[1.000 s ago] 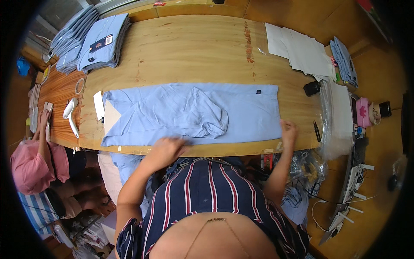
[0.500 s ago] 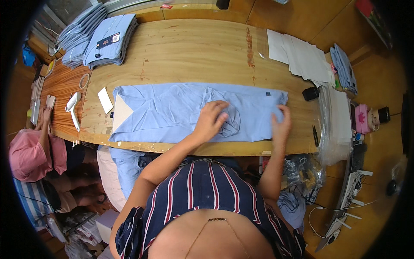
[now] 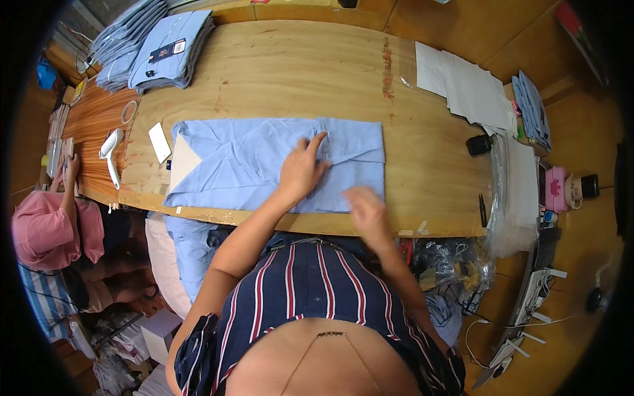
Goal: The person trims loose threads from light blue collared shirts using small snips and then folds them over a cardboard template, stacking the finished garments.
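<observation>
A light blue shirt [image 3: 244, 152] lies lengthwise on the table, its right end doubled back to the left over itself. Pale cardboard [image 3: 185, 163] shows in the notch at its left end. My left hand [image 3: 304, 168] rests on the shirt near the edge of the doubled part, fingers apart and holding nothing visible. Motion smears my right hand [image 3: 367, 210] at the near right corner of the shirt; its fingers are not clear enough to read. A white card [image 3: 159, 143] and a small dark tag [image 3: 168, 165] lie just left of the shirt.
Folded blue shirts [image 3: 173, 49] are stacked at the far left of the wooden table [image 3: 290, 66]. A white handheld device [image 3: 111, 157] lies nearer. White sheets [image 3: 462, 89], a black object [image 3: 478, 144] and clear plastic bags [image 3: 512, 204] line the right side. A co-worker in pink [image 3: 56, 224] is at left.
The right end of the shirt has come over to the left, making the shirt shorter. My right hand has moved left and nearer to me; my left hand has shifted slightly left.
</observation>
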